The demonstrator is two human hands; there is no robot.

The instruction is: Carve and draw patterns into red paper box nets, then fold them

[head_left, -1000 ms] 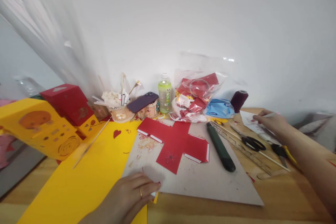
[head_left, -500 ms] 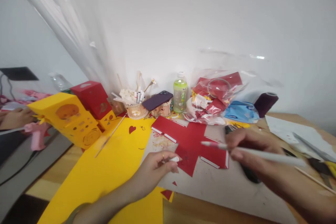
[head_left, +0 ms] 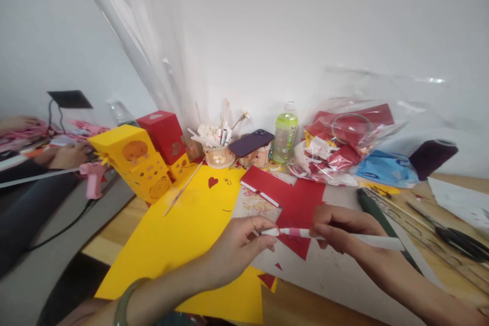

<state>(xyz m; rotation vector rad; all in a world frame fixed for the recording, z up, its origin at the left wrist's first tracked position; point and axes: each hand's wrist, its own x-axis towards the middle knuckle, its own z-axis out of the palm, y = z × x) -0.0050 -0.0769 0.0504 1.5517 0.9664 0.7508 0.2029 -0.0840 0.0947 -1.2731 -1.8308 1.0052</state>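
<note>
My left hand pinches a small white pen cap between thumb and fingers. In my right hand is a white pen with a pink section near its tip, held level and pointing left. The tip is right at the cap; whether it has entered the cap I cannot tell. Beneath both hands lies a red cut-out paper piece with white strips along some edges. It rests on a grey board, partly hidden by my right hand. A yellow sheet extends under my left forearm.
Yellow box, red box, pen holder, phone, green bottle and bag of scraps stand behind. Scissors and a ruler lie right. Another person's hand and a pink glue gun are left.
My right hand has brought the pen leftward and down, so its tip now meets the cap in my left hand. The whole view has shifted, with things appearing farther right.
</note>
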